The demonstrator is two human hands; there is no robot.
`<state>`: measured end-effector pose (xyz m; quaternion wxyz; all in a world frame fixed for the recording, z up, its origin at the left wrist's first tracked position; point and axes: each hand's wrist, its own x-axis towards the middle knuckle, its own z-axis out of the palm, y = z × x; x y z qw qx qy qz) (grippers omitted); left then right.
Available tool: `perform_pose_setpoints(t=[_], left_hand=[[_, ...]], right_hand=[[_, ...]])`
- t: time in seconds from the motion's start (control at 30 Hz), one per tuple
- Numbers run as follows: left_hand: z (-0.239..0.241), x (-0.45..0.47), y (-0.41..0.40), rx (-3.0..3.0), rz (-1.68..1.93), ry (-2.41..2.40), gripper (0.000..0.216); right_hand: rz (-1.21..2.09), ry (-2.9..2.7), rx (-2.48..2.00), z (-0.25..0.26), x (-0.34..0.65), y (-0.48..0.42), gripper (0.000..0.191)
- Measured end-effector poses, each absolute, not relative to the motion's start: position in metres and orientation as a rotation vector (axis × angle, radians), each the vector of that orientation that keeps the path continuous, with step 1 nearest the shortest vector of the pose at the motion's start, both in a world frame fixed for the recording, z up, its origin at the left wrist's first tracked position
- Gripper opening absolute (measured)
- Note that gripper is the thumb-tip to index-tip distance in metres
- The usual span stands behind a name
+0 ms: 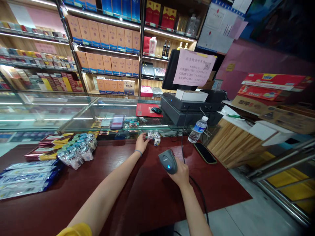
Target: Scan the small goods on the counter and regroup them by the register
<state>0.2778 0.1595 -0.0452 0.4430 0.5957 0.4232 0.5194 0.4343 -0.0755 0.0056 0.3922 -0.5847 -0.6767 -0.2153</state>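
My right hand (181, 173) grips a grey handheld barcode scanner (168, 161) with a blue light, its black cable (199, 193) trailing back toward me over the dark red counter (137, 193). My left hand (141, 141) reaches forward to the counter's far edge. Its fingers pinch one of a few small clear jars (154, 137) standing there. The scanner head points toward those jars, a short way in front of them.
A cluster of similar jars (78, 151) and flat packs (29, 177) lie at the left. A black phone (205, 152) and a water bottle (198, 129) sit right of the scanner. The cash register (194, 108) with its screen stands on the glass display case (73, 114); shelves of boxes behind.
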Motion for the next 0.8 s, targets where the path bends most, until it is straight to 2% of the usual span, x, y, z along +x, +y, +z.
perform_pose_setpoints(t=[0.27, 0.57, 0.8], left_hand=[[-0.011, 0.185, 0.102, 1.493, 1.303, 1.029, 0.037], [0.018, 0.033, 0.056, 1.631, 1.561, 1.268, 0.027], [0.008, -0.047, 0.034, 1.646, 1.857, 1.594, 0.038]], right_hand=[[-0.472, -1.689, -1.488, 0.011, 0.414, -0.069, 0.032], [-0.337, -1.765, -1.343, 0.027, 0.321, -0.039, 0.034], [-0.317, -1.835, -1.229, 0.026, 0.253, -0.026, 0.027]])
